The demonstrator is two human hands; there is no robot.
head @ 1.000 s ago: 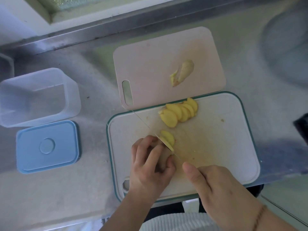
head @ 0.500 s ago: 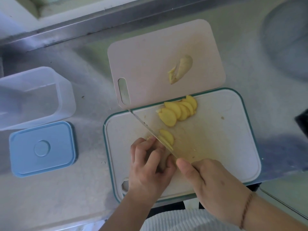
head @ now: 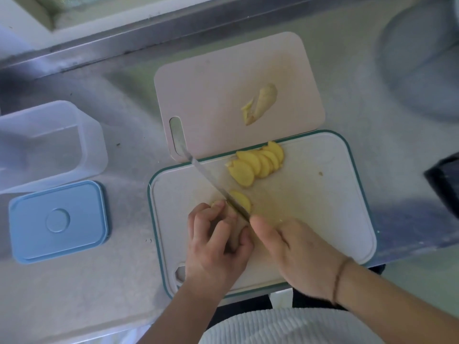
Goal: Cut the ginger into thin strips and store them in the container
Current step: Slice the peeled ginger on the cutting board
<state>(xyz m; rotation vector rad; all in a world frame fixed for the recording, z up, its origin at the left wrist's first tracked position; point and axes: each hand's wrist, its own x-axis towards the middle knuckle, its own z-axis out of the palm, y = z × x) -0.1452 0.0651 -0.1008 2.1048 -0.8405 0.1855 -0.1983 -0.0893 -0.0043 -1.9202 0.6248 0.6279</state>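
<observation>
Counter [head: 129, 281]: clear container [head: 49, 145] empty, lid [head: 58, 220] off.

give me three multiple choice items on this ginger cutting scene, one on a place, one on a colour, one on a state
1. Where does the fanned pile of ginger slices lie?
A. on the green-rimmed cutting board
B. inside the container
C. on the lid

2. What colour is the lid lying on the counter?
A. red
B. blue
C. black

3. What state is the clear container in?
A. closed with its lid on
B. filled with strips
C. open, with no ginger in it

Answers:
1. A, the slices sit at the far edge of that board, just below the pink board.
2. B, the lid in front of the container is light blue.
3. C, its top is uncovered and no ginger shows through its clear walls.
</observation>
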